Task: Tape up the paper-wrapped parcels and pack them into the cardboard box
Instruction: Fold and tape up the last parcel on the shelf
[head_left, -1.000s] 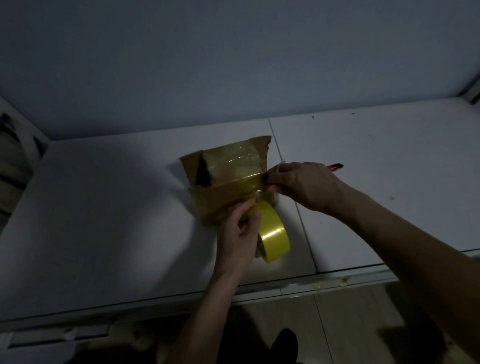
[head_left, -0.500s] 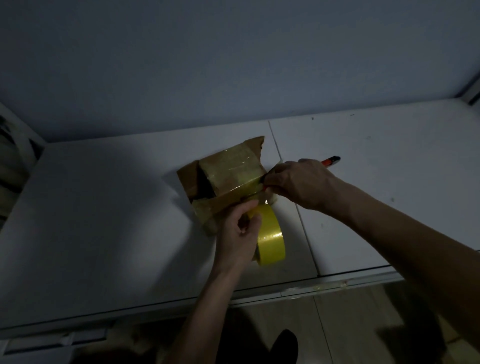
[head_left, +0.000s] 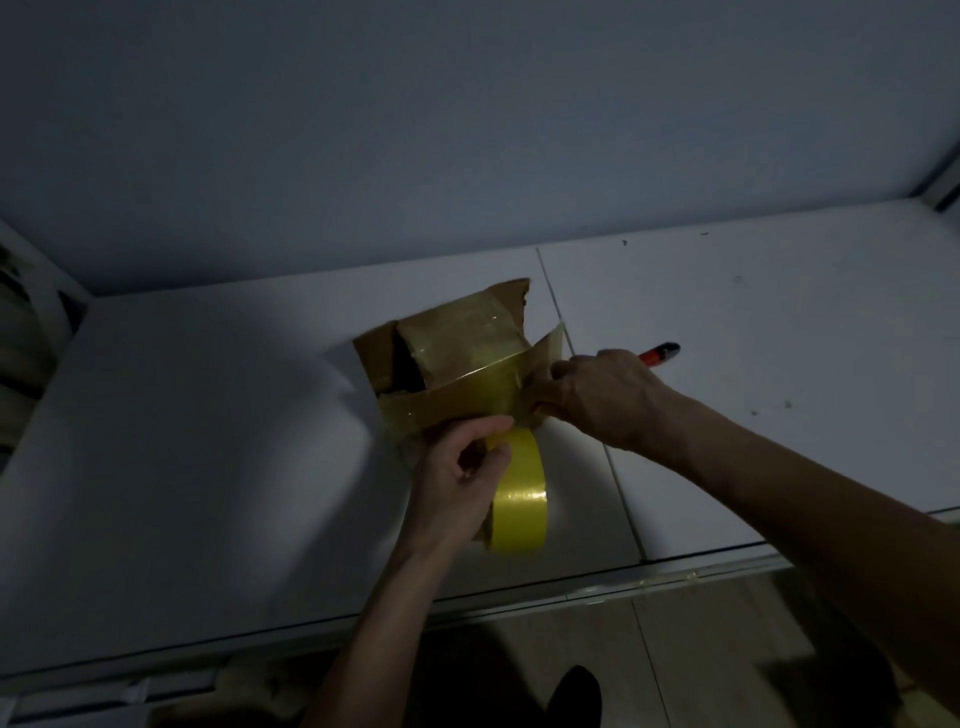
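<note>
A small brown cardboard box (head_left: 371, 351) sits on the white table, open at the top. Inside it lies a paper-wrapped parcel (head_left: 462, 335), glossy with tape. A strip of yellowish tape (head_left: 467, 389) runs across the box's front, and a flap of it stands up at the right corner. My left hand (head_left: 457, 483) grips the yellow tape roll (head_left: 519, 512) just in front of the box. My right hand (head_left: 605, 397) pinches the tape at the box's right corner and holds a utility knife; only the knife's orange and black end (head_left: 661, 352) shows behind the hand.
The white table (head_left: 208, 467) is made of two panels with a seam (head_left: 613, 467) running under my right hand. A grey wall stands close behind. The table's front edge (head_left: 571, 592) is near, with tiled floor and a dark shoe below.
The box has turned slightly on the table. A free flap of tape now stands up at its right corner. The tape roll has swung more edge-on and nearer to me.
</note>
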